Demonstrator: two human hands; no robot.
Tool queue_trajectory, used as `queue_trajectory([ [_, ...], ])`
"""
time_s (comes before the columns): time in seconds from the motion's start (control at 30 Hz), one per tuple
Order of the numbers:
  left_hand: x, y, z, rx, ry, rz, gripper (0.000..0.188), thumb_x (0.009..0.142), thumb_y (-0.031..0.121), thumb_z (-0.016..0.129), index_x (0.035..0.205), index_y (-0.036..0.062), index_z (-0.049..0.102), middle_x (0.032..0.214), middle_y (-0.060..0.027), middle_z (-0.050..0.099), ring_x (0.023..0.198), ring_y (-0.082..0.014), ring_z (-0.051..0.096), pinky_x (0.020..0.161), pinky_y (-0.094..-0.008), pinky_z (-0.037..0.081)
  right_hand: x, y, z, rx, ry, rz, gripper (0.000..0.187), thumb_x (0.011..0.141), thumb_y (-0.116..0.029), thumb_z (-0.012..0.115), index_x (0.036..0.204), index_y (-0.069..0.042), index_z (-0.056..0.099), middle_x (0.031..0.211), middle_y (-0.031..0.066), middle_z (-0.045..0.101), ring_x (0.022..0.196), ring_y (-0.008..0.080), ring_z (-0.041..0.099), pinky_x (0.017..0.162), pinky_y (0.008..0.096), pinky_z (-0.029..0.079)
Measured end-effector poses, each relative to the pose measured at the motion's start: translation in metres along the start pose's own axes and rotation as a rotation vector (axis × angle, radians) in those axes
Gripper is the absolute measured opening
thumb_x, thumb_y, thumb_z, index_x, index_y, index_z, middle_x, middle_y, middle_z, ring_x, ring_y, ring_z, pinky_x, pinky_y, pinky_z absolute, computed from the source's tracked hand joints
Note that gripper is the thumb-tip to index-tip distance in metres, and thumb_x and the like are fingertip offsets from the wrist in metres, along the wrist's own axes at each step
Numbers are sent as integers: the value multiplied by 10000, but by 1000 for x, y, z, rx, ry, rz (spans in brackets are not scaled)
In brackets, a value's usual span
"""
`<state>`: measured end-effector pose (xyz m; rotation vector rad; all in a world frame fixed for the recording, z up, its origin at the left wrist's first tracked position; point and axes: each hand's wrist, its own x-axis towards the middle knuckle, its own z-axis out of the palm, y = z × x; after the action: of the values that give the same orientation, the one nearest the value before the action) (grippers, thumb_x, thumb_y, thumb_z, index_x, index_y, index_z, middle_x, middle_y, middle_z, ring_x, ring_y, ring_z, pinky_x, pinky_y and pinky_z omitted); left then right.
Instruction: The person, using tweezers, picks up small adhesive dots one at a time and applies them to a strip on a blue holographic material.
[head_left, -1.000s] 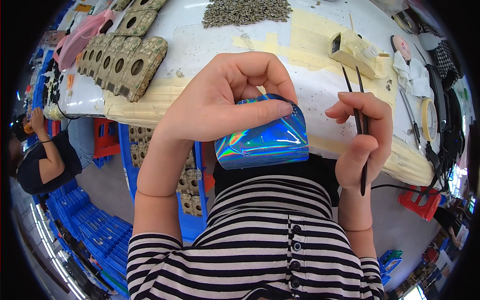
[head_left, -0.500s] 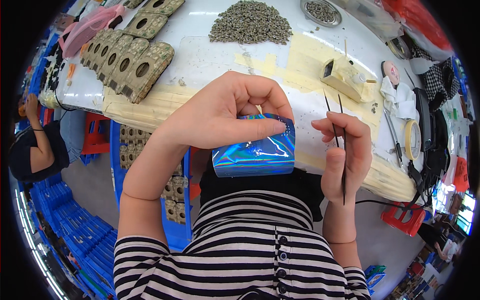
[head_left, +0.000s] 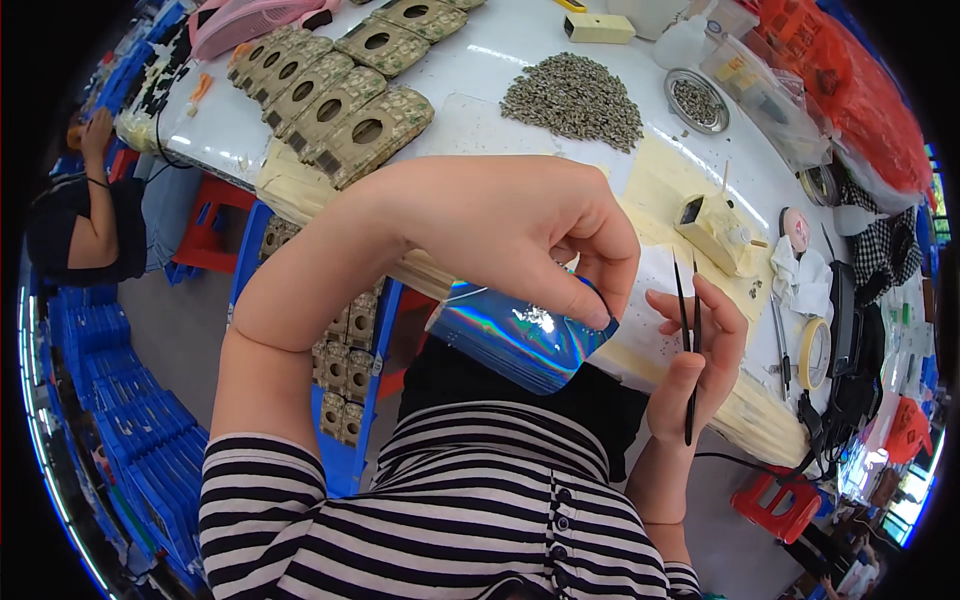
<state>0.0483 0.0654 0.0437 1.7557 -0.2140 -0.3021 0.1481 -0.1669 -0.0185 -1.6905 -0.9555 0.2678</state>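
A shiny blue holographic sheet (head_left: 510, 335), curved and tilted, hangs over the table's near edge in front of my body. My left hand (head_left: 530, 230) pinches its upper right corner between thumb and fingers. Small pale specks show on the sheet near the thumb. To the right, my right hand (head_left: 702, 370) holds black tweezers (head_left: 690, 370) upright between thumb and fingers, tips pointing away from me and apart. The tweezer tips touch nothing that I can see.
Several camouflage pouches (head_left: 375, 130) with round holes lie far left. Behind my hands sit a heap of small metal pieces (head_left: 575, 98) and a round dish (head_left: 697, 100). A cream block (head_left: 715, 235), tape roll (head_left: 814, 353) and red stool (head_left: 775, 505) are to the right. Another person (head_left: 85, 230) sits far left.
The view has shifted, and the blue sheet has tilted, its right end now nearer the tweezers. My left hand has turned over its corner. The right hand still holds the tweezers.
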Motion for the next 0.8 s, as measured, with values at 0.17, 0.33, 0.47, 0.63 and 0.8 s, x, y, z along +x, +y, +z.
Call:
queue_trajectory([
  [0.17, 14, 2, -15, -27, -162, -12, 104, 861, 64, 669, 902, -31, 678, 786, -52, 699, 660, -61, 608, 598, -202, 472, -1, -3, 3, -20, 19, 1, 800, 903, -670, 473, 1290, 31, 457, 988, 147, 689, 876, 159, 596, 799, 293, 438],
  [0.33, 17, -10, -25, -145, -159, 16, 125, 855, 57, 681, 926, -46, 673, 804, -71, 707, 689, -72, 645, 615, -203, 503, -4, 3, 1, 7, 25, 6, 808, 878, -669, 530, 1282, 27, 454, 996, 160, 697, 874, 168, 606, 770, 292, 440],
  [0.47, 12, -16, -28, -209, -96, -31, 126, 853, 40, 678, 938, -53, 675, 824, -84, 711, 730, -78, 661, 647, -201, 517, -7, 2, 3, 15, 43, 4, 818, 865, -693, 523, 1273, 13, 457, 978, 159, 693, 877, 185, 617, 766, 304, 445],
  [0.63, 9, -19, -25, -248, -25, -90, 124, 853, 24, 674, 950, -54, 677, 844, -86, 714, 741, -78, 665, 671, -197, 529, -1, -5, 6, -21, -11, -49, 924, 850, -779, 385, 1313, 19, 409, 1159, 215, 618, 991, 240, 603, 825, 340, 456],
  [0.8, 12, -18, -27, -259, 62, -174, 123, 839, 22, 691, 939, -50, 679, 853, -82, 715, 750, -75, 671, 670, -189, 537, 6, -8, 8, -41, -49, -180, 757, 856, -603, 570, 1277, 14, 446, 1132, 205, 635, 1016, 267, 604, 867, 355, 463],
])
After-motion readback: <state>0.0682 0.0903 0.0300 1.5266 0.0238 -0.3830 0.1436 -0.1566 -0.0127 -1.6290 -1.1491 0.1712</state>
